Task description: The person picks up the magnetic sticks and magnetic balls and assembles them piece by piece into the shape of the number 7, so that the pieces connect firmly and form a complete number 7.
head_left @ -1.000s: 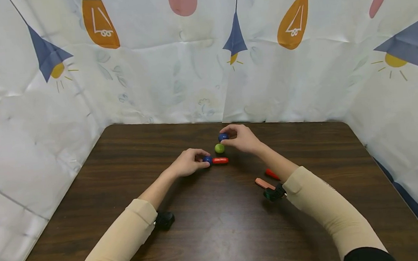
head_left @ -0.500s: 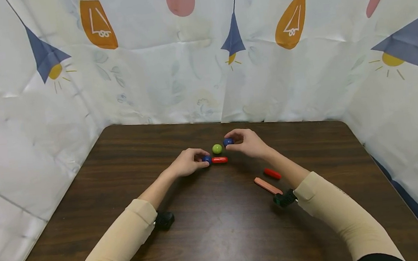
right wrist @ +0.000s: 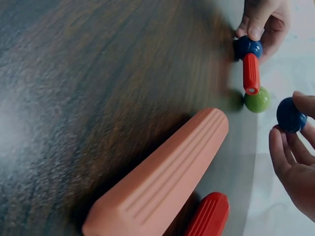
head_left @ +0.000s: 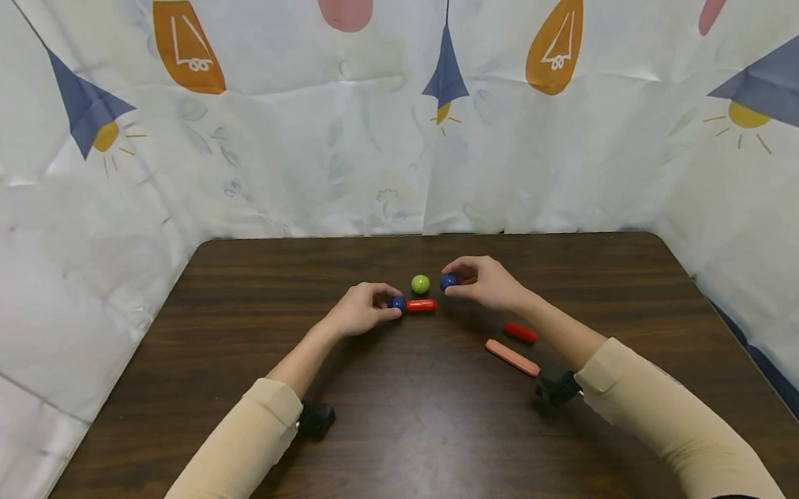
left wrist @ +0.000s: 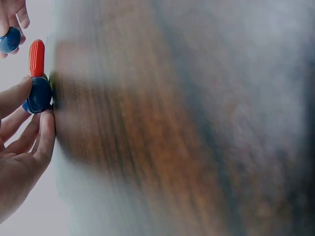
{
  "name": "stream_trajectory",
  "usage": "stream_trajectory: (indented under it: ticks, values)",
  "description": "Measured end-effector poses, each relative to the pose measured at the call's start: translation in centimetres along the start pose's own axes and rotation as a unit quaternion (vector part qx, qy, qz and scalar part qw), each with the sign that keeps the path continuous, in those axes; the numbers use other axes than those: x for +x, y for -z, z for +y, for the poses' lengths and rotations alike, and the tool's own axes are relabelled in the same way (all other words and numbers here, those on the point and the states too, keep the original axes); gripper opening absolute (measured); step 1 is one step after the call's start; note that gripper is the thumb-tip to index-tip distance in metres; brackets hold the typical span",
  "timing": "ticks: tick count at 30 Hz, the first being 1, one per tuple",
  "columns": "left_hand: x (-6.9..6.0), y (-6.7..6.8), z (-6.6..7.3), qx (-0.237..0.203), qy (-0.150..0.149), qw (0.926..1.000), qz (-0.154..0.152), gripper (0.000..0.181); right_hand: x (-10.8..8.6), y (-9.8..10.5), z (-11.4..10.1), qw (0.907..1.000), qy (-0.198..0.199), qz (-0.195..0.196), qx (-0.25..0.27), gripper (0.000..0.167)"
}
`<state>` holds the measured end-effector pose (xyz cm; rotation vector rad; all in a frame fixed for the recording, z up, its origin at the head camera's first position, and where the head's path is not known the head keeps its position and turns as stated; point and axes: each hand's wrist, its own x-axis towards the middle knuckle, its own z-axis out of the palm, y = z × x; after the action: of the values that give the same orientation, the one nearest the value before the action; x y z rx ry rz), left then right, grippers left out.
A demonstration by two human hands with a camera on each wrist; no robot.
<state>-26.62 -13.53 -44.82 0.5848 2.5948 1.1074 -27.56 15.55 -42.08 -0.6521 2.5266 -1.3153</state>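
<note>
In the head view my left hand [head_left: 360, 309] pinches a blue ball [head_left: 396, 304] low over the table. A short red grooved rod [head_left: 422, 305] extends to the right from that ball, its end touching it. Just behind the rod lies a lime-green ball [head_left: 420, 284]. My right hand [head_left: 490, 283] holds a second blue ball [head_left: 448, 282] between thumb and fingers, right of the rod's free end and apart from it. The right wrist view shows this blue ball [right wrist: 291, 115] held, with a gap between it and the red rod [right wrist: 251, 73].
A longer salmon-coloured grooved rod [head_left: 513, 358] and another short red rod [head_left: 521, 332] lie near my right forearm. The dark wood table [head_left: 402, 439] backs onto a white printed curtain [head_left: 278, 165]. A small black camera [head_left: 316, 420] sits at my left wrist.
My right hand has moved right and toward me with its blue ball, away from the green ball. My left hand stays in place on the other blue ball.
</note>
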Motion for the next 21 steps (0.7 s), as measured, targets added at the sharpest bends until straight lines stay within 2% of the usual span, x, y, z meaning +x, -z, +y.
stream_trajectory:
  ticks: [21]
  values:
    - [0.5,-0.2,0.7,0.006,-0.010,0.9999,-0.004,0.033,-1.2,-0.1,1.9,0.9992,-0.039,-0.010,0.003,0.036]
